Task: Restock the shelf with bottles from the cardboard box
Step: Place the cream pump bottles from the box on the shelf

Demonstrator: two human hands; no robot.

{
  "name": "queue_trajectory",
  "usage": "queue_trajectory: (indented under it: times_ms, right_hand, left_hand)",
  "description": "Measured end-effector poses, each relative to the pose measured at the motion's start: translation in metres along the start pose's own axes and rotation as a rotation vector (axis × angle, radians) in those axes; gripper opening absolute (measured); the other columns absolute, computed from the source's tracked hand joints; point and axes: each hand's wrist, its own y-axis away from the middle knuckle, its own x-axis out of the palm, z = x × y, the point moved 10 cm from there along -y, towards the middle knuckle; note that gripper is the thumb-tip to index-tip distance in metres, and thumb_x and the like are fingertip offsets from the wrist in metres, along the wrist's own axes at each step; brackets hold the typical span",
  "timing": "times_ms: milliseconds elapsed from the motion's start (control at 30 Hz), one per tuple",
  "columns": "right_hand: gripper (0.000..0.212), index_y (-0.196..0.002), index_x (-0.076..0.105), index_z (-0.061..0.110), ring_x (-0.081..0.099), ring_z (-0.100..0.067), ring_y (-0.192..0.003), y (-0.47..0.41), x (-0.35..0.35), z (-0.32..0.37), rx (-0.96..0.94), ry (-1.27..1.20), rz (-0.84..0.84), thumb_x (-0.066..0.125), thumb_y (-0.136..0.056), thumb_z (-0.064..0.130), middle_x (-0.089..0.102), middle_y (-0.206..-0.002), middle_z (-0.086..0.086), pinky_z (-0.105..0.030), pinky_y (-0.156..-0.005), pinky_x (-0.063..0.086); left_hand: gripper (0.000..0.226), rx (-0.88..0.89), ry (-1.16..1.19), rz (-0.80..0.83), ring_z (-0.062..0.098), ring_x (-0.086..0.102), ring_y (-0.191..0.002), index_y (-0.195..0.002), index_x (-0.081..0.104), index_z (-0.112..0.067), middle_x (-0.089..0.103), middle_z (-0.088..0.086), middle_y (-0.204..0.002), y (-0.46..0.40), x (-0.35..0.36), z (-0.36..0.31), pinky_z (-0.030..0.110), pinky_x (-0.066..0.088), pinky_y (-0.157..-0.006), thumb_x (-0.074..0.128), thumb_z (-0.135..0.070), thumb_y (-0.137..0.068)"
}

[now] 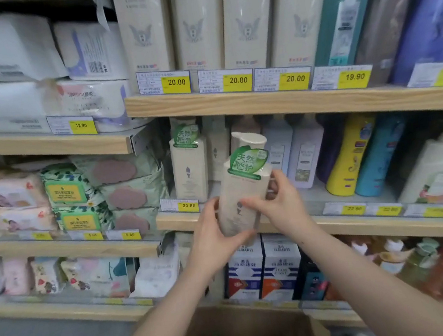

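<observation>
In the head view, both hands hold one tall cream plastic bottle with a green label (243,190) in front of the middle wooden shelf (362,222). The left hand (212,234) wraps around its lower part, with the thumb under the base. The right hand (278,200) grips its right side, fingers curled on the front. The brown cardboard box (264,328) stands near, below the arms.

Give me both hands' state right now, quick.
Left hand: closed around the lower part of the cream bottle, supporting its base.
Right hand: grip closed on the same bottle's right side and front.
</observation>
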Motion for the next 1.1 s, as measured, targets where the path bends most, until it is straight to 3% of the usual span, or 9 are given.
queue_trajectory:
  times_ms: [100,233,400,500,633,700,800,933,1100]
  right_hand:
    - [0.057,-0.112,0.049,0.026,0.058,0.009,-0.095,-0.018,0.004,0.027,-0.170,0.054,0.049,0.081,-0.068,0.010,0.059,-0.104,0.019,-0.012,-0.079,0.049]
    - [0.062,-0.120,0.045,0.029,0.056,0.002,-0.105,-0.053,0.018,0.035,-0.260,0.142,0.057,0.080,-0.070,0.016,0.058,-0.108,0.021,-0.025,-0.087,0.051]
    - [0.066,-0.125,0.047,0.026,0.052,-0.015,-0.115,-0.091,0.037,0.011,-0.304,0.240,0.029,0.080,-0.067,0.030,0.055,-0.121,0.003,-0.044,-0.096,0.048]
    - [0.063,-0.124,0.050,0.017,0.054,-0.014,-0.110,-0.106,0.047,-0.007,-0.281,0.286,0.019,0.080,-0.070,0.028,0.057,-0.116,0.005,-0.026,-0.092,0.047]
    - [0.061,-0.127,0.045,0.012,0.056,-0.006,-0.097,-0.120,0.047,-0.022,-0.214,0.214,-0.021,0.077,-0.075,0.018,0.056,-0.105,0.009,0.006,-0.068,0.037]
    - [0.063,-0.129,0.042,0.012,0.058,-0.012,-0.100,-0.125,0.047,-0.023,-0.246,0.292,-0.055,0.074,-0.077,0.026,0.059,-0.110,0.004,-0.006,-0.079,0.044]
    - [0.082,-0.143,0.026,0.020,0.055,-0.034,-0.107,-0.122,0.045,-0.028,-0.228,0.491,-0.106,0.069,-0.078,0.042,0.050,-0.123,-0.014,-0.040,-0.088,0.048]
    - [0.108,-0.147,-0.005,0.032,0.057,-0.036,-0.103,-0.105,0.055,-0.041,-0.201,0.584,-0.081,0.076,-0.076,0.021,0.046,-0.122,-0.016,-0.047,-0.084,0.050]
    - [0.105,-0.148,-0.007,0.031,0.060,-0.033,-0.094,-0.117,0.060,-0.047,-0.185,0.554,-0.093,0.069,-0.079,0.007,0.056,-0.111,-0.014,-0.036,-0.076,0.049]
  left_hand:
    - [0.083,0.011,0.029,-0.125,0.013,0.049,-0.122,-0.141,0.033,-0.016,0.046,0.001,-0.140,-0.030,-0.034,0.004,0.030,0.043,-0.100,0.068,-0.054,-0.076]
    - [0.084,0.055,-0.045,-0.293,0.022,0.038,-0.132,-0.143,0.030,-0.008,0.038,0.011,-0.142,-0.070,-0.066,0.011,0.038,0.035,-0.108,0.073,-0.040,-0.078]
    - [0.103,0.041,-0.221,-0.386,0.034,0.021,-0.137,-0.148,0.014,-0.006,0.026,0.019,-0.146,-0.109,-0.070,0.032,0.044,0.022,-0.112,0.079,-0.027,-0.071]
    - [0.115,-0.003,-0.295,-0.410,0.037,0.022,-0.134,-0.149,0.005,-0.005,0.028,0.022,-0.145,-0.125,-0.063,0.043,0.043,0.023,-0.110,0.081,-0.031,-0.067]
    - [0.129,-0.002,-0.416,-0.448,0.036,0.029,-0.129,-0.149,-0.001,-0.005,0.037,0.019,-0.138,-0.128,-0.055,0.047,0.046,0.036,-0.104,0.084,-0.037,-0.058]
    - [0.134,-0.015,-0.470,-0.457,0.035,0.029,-0.130,-0.150,-0.003,-0.008,0.035,0.017,-0.140,-0.123,-0.052,0.048,0.051,0.044,-0.096,0.086,-0.038,-0.055]
    - [0.134,-0.027,-0.537,-0.480,0.036,0.031,-0.129,-0.150,-0.006,-0.014,0.028,0.016,-0.146,-0.111,-0.048,0.043,0.053,0.044,-0.091,0.087,-0.038,-0.056]
    - [0.129,-0.006,-0.539,-0.427,0.041,0.035,-0.119,-0.148,-0.012,-0.029,0.021,0.023,-0.146,-0.113,-0.036,0.035,0.047,0.044,-0.090,0.085,-0.026,-0.063]
    - [0.118,0.015,-0.510,-0.405,0.043,0.030,-0.122,-0.148,-0.015,-0.032,0.017,0.024,-0.147,-0.124,-0.035,0.036,0.045,0.043,-0.089,0.073,-0.008,-0.073]
